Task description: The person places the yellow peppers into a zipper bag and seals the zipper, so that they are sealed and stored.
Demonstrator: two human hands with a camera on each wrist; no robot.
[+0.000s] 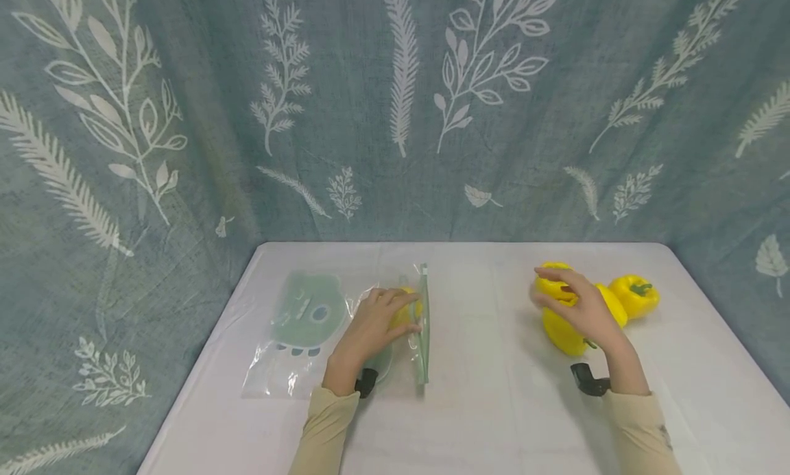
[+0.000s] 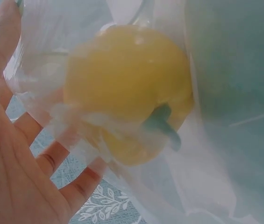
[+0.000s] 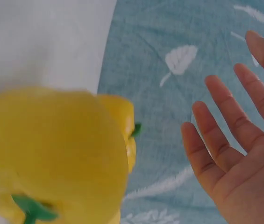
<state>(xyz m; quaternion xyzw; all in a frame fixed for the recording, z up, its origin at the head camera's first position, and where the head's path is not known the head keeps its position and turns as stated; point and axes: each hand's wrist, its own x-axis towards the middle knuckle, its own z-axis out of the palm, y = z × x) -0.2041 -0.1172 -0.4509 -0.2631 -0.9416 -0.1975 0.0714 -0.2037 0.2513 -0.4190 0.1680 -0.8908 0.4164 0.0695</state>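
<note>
My left hand [image 1: 373, 321] holds the zip bag [image 1: 424, 338] near its open end. Inside the clear plastic lies a yellow bell pepper [image 2: 122, 79] with a green stem. The left wrist view shows the thumb by the bag's edge and several fingertips partly hidden behind the plastic. Over at the right, my right hand [image 1: 580, 307] hovers above several yellow bell peppers [image 1: 564, 334], its fingers parted and holding nothing. In the right wrist view, that hand [image 3: 244, 154] is apart from a large yellow pepper [image 3: 57, 149], with another pepper [image 3: 120, 121] behind it.
The bag lies flat leftward on the white table [image 1: 481, 406] and has a green cartoon print [image 1: 308, 307]. One pepper [image 1: 633, 295] sits farthest right. A blue-green leaf-patterned curtain [image 1: 370, 118] stands behind the table and at its sides.
</note>
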